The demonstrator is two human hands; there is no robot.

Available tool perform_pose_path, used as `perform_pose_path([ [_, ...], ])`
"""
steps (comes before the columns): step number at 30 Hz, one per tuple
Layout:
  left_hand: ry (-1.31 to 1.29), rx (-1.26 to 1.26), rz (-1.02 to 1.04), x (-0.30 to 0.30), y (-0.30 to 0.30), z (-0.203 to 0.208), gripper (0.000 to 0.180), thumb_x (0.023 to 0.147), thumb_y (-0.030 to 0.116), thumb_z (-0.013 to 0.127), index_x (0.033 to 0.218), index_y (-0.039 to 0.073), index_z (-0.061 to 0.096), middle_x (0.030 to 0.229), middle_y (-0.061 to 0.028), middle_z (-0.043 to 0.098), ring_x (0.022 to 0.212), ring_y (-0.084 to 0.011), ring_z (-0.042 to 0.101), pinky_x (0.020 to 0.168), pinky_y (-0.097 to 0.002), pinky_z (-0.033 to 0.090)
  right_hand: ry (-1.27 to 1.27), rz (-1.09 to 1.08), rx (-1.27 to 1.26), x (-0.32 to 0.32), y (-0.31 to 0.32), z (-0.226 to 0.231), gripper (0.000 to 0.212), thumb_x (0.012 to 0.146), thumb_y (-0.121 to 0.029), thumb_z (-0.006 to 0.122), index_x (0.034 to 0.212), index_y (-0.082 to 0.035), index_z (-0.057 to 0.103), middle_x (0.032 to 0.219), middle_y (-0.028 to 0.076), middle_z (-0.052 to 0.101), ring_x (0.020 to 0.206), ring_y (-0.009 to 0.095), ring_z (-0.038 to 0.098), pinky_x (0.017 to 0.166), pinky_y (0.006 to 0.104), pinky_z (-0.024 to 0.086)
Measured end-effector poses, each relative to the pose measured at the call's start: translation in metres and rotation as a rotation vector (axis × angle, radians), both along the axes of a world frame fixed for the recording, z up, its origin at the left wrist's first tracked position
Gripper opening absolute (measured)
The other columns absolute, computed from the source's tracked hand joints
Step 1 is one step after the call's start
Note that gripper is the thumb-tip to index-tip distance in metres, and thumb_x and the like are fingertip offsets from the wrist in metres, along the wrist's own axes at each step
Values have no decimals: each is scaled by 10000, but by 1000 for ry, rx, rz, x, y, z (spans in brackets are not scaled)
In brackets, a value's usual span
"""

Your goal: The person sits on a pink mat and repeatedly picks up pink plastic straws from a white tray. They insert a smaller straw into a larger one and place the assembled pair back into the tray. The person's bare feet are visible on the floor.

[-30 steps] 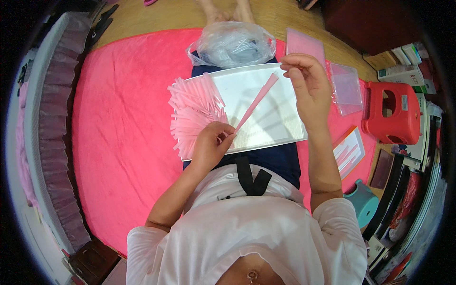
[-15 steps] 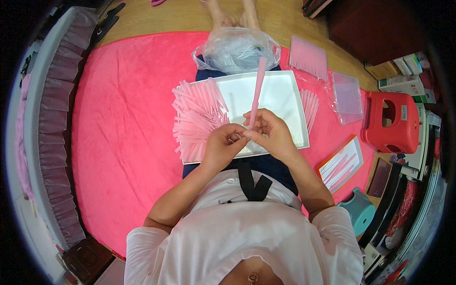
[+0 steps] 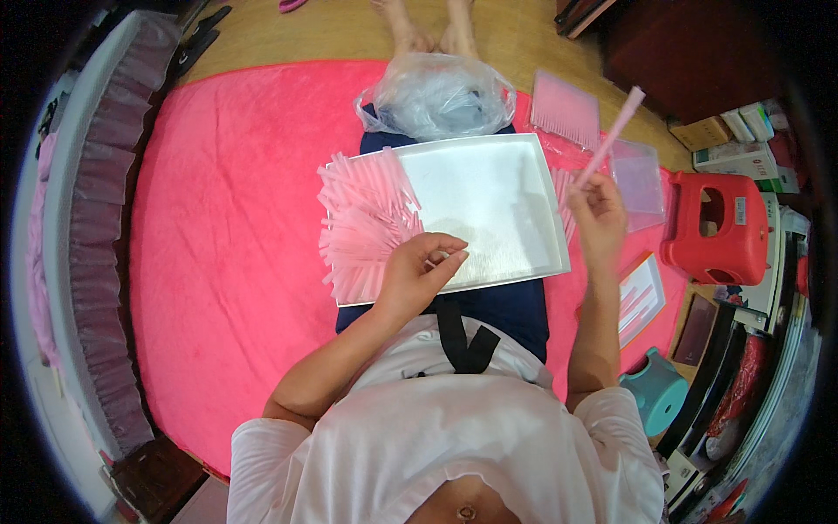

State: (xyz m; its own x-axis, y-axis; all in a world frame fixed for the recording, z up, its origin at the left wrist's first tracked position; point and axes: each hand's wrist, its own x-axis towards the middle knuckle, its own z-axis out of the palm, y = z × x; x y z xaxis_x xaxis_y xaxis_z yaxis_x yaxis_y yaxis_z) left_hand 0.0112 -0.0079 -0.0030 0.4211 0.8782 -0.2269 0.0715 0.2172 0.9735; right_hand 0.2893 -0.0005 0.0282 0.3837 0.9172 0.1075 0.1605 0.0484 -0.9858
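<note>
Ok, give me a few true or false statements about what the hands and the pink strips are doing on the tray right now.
1. The right hand holds one pink strip raised off to the tray's right. True.
2. The left hand rests on the red stool. False: it is over the white tray, beside the fanned pink strips.
3. The clear plastic bag lies beyond the tray's far edge. True.
4. The fanned strips lie along the tray's right side. False: left side.

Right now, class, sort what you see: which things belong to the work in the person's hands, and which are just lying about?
In use:
- right hand holding one pink strip
- left hand on the white tray
- fan of pink strips on the tray

Lying about:
- red stool
- teal stool
- clear plastic bag
- pink blanket
</note>
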Motion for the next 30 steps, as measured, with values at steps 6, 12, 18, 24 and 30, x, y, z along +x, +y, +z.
perform_pose_path([
  [6,25,-56,0,-4,-1,7,175,937,106,637,1083,16,672,903,-40,678,738,-78,578,667,-217,476,-408,-193,-208,101,-20,-96,171,862,-62,694,1012,-3,637,806,66,649,711,125,617,641,269,509],
  [12,15,-84,6,-9,-3,5,165,941,94,626,1076,9,671,896,-39,674,744,-76,576,672,-214,478,-669,-140,-531,106,-60,-191,241,797,-158,727,943,11,637,812,189,656,739,333,655,681,420,525],
  [18,31,-55,18,-11,-2,3,159,944,85,621,1076,9,667,901,-42,667,774,-65,580,680,-214,484,-547,-205,-367,119,-58,-219,208,850,-155,690,972,10,652,851,148,683,744,262,655,695,367,527],
  [24,35,-34,7,-11,-7,-1,156,942,74,619,1074,5,666,901,-42,660,776,-62,574,677,-216,476,-327,-330,-187,141,1,-149,221,962,-205,620,1034,3,643,859,46,650,772,114,600,688,246,487],
  [30,23,-43,42,-11,-9,-1,126,923,87,645,1023,20,680,821,-19,617,725,-63,532,636,-232,434,-295,-147,162,46,54,-43,136,953,-89,599,1060,-14,637,954,61,657,807,107,599,699,244,481],
])
